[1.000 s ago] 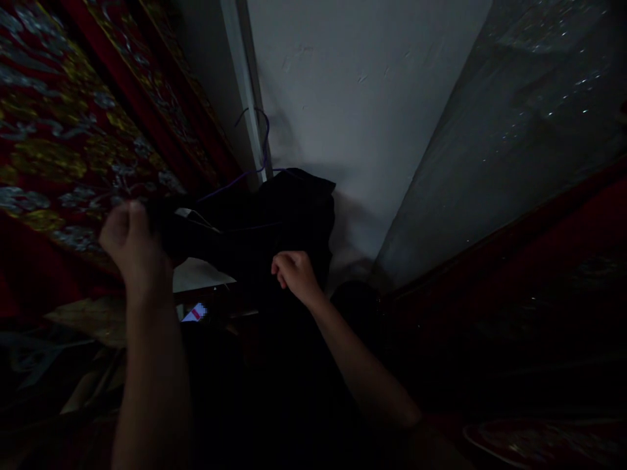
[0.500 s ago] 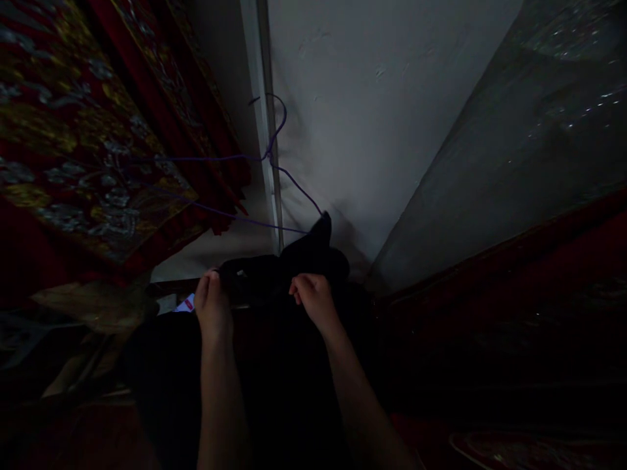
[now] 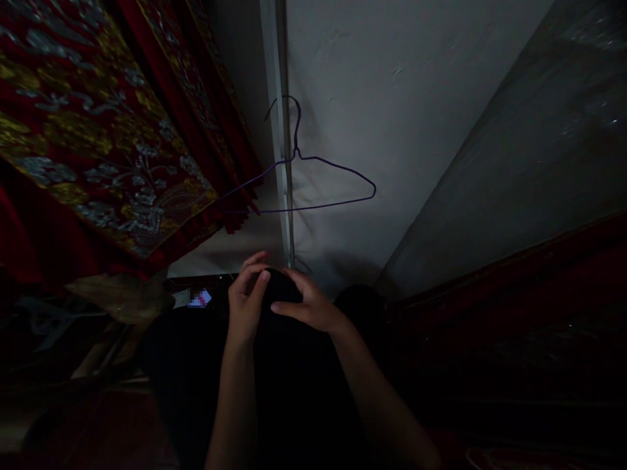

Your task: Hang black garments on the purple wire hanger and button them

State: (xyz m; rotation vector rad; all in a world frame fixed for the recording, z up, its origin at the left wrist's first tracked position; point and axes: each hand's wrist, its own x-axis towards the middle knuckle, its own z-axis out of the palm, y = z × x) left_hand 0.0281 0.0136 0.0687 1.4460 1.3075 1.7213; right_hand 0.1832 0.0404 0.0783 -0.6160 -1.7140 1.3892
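Note:
Both my hands are wrapped around a black cloth bundle [image 3: 281, 290], probably a garment, though its shape is lost in the dark. My left hand [image 3: 247, 297] grips its left side, thumb on the near face and fingers curving behind. On the right side, my right hand [image 3: 308, 303] holds it with thumb in front and fingers over the top. Beyond them a thin purple wire hanger [image 3: 337, 205] hangs bare, its hook over a narrow metal rail [image 3: 284, 130] and its left end against red cloth.
Red cloth with gold and silver embroidery [image 3: 93, 130] hangs at the left. Pale wall [image 3: 392, 117] fills the middle. A small pixelated card-like item [image 3: 200, 299] lies low left, beside a brownish wrapped shape [image 3: 117, 297]. More dark red cloth [image 3: 529, 261] lies right.
The black cloth has come off the hanger's right end and is now between my hands, which have moved closer together. The hanger has swung level and shows its whole right arm.

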